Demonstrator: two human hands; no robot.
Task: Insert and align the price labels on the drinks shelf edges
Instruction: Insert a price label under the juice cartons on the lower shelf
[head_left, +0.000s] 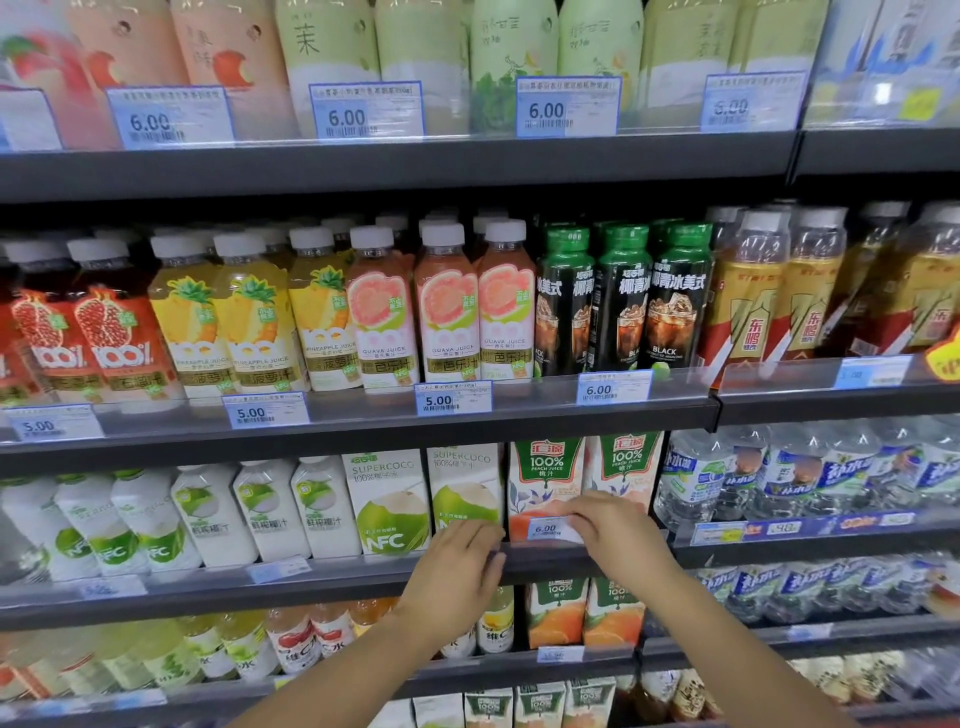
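Observation:
A white and blue price label reading 6.00 stands at the edge of the third shelf, in front of the peach juice cartons. My right hand pinches the label's right end. My left hand rests on the shelf's clear edge strip just left of the label, fingers curled over the rim. Other labels sit in the strips: 5.00, 6.00 and 5.00 on the shelf above.
Coconut water cartons and bottles stand left of the hands, water bottles to the right. Juice and coffee bottles fill the shelf above. Orange juice cartons stand on the shelf below.

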